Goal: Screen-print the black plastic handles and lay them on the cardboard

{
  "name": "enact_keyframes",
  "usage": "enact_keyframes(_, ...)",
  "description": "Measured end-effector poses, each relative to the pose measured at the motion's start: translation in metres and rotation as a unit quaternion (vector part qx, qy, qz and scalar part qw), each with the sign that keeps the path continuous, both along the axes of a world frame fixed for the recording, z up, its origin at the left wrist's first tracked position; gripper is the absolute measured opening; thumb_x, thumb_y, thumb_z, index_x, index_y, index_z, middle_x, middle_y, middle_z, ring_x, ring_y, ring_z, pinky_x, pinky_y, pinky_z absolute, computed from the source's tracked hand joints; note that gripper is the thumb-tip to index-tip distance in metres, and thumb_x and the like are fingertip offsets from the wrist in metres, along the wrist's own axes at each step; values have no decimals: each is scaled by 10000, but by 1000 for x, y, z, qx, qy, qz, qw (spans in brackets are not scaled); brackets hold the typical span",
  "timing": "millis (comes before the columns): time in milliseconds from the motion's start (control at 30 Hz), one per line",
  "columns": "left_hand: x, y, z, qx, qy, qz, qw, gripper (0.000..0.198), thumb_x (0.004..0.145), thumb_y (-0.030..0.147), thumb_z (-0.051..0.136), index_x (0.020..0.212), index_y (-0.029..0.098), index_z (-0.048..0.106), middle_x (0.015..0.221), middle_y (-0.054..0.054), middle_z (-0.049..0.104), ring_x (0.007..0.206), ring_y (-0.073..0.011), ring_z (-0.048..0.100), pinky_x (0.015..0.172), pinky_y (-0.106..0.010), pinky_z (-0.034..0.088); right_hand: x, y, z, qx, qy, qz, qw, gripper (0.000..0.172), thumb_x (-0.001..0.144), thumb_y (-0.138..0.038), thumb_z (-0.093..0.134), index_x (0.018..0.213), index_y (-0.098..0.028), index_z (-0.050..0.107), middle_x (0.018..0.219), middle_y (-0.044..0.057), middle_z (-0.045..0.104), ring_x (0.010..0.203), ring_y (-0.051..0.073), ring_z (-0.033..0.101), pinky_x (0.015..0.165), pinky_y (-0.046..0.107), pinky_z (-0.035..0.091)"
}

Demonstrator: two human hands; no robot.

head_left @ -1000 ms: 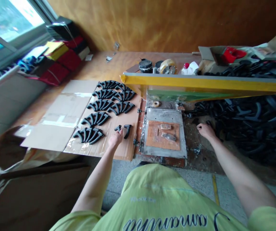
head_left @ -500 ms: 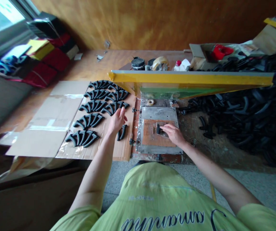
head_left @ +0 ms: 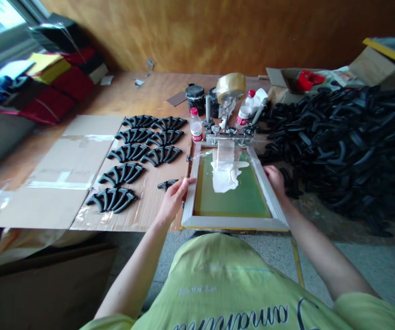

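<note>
My left hand [head_left: 174, 200] grips the left side of a silver-framed silkscreen [head_left: 233, 222], close to a single loose black curved part [head_left: 167, 184]. My right hand [head_left: 275, 181] holds the frame's right side. The green mesh [head_left: 233, 204] carries a white smear of ink [head_left: 224, 176] near its hinged top end. The frame lies over the metal base plate, which it hides. Several rows of black curved parts [head_left: 128, 152] lie on a flattened cardboard sheet [head_left: 149, 215] to my left.
A large heap of black parts [head_left: 342, 146] fills the right side. Behind the hinge clamp [head_left: 230, 135] stand a plastic bottle [head_left: 196, 126], a dark tin [head_left: 195, 97] and a tape roll [head_left: 230, 85] on a wooden table [head_left: 131, 96].
The silkscreen has swung down from raised to lying over the base plate, and both hands now hold its sides. The loose black part lies slightly further left.
</note>
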State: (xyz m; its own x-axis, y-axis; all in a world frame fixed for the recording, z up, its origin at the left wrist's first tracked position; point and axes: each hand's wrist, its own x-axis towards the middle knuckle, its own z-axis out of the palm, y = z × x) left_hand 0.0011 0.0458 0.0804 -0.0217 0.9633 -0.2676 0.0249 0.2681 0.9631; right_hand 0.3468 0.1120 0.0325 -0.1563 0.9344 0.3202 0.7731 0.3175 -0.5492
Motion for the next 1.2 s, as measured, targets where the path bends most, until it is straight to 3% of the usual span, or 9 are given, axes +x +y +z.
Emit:
enact_keyframes(67,0,-11,-33,-44,-3,-6,999,709,812,619,664,1357,167,620,692,10,594,552,-94,473,503,-207,359,0,16,13,40,2,-45,998,303,953,-238,484,1110,-111,710,1079,110,696,929,198,673,791,318,586)
enact_keyframes(133,3,-14,-59,-69,-5,1,998,867,774,573,717,1503,176,465,703,24,592,557,-92,473,504,-201,356,-19,29,24,72,-20,-37,997,428,879,-279,654,1292,-170,629,1302,147,590,1110,265,627,929,425,559)
enact_keyframes(200,6,-12,-75,-79,11,6,997,910,771,543,721,1543,181,401,705,29,588,553,-91,470,497,-197,351,-48,37,31,68,-71,22,995,567,817,-292,749,1348,-199,576,1375,152,524,1209,312,564,1019,492,502)
enact_keyframes(267,7,-10,-82,-80,35,2,996,866,788,529,703,1529,177,428,709,28,586,552,-88,464,490,-194,347,-76,38,34,35,-131,69,988,498,814,-266,758,1279,-188,600,1295,155,569,1184,323,560,1006,496,489)
enact_keyframes(433,5,-10,-83,-92,40,-9,995,832,805,533,674,1507,141,458,729,12,607,541,-87,456,482,-199,341,-96,5,22,-77,-227,138,961,89,887,-152,622,946,-178,682,947,107,689,933,256,617,781,356,487)
enact_keyframes(667,6,-11,-91,-92,23,2,995,796,789,548,681,1457,147,516,767,-3,636,553,-91,470,484,-199,337,-67,-28,22,-41,-236,312,919,216,864,-65,538,893,-201,703,887,53,710,835,191,605,680,288,415)
enact_keyframes(867,5,-12,-90,-93,25,11,995,778,781,553,689,1427,144,543,783,-10,636,568,-94,489,487,-197,343,-78,-22,14,-6,-231,223,947,243,856,-78,527,950,-191,721,947,81,729,902,226,627,720,320,446)
enact_keyframes(1000,7,-13,-85,-100,3,16,995,797,772,562,695,1430,144,531,756,-3,626,578,-104,507,488,-201,353,-74,-46,1,12,-217,267,939,328,864,-62,483,1058,-174,723,1059,103,731,914,219,647,752,326,481)
enact_keyframes(1200,5,-12,-72,-93,-19,7,995,885,741,567,736,1473,143,478,708,10,621,549,-101,499,478,-199,352,-85,-7,30,-5,-151,172,974,296,889,-237,657,1182,-259,697,1076,34,746,948,202,673,796,305,515)
